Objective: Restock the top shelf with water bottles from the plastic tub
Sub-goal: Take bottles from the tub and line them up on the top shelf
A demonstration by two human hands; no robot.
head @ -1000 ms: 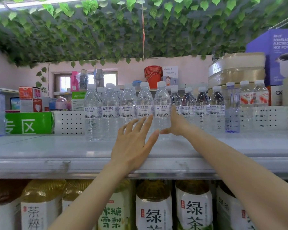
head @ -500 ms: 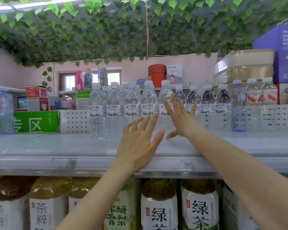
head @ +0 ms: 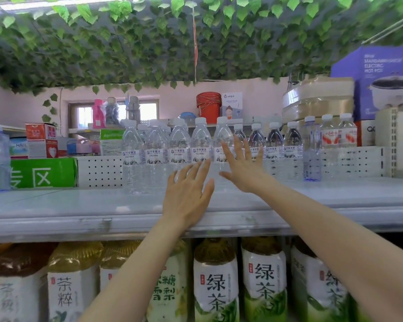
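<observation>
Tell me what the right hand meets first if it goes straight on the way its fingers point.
Probably the front-row water bottle just beyond the right hand; depth leaves it unclear whether they touch.

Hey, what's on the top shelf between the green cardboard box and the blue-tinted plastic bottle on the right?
Head view: a row of clear white-capped water bottles stands between the green cardboard box and the right-hand blue-tinted plastic bottle.
</observation>
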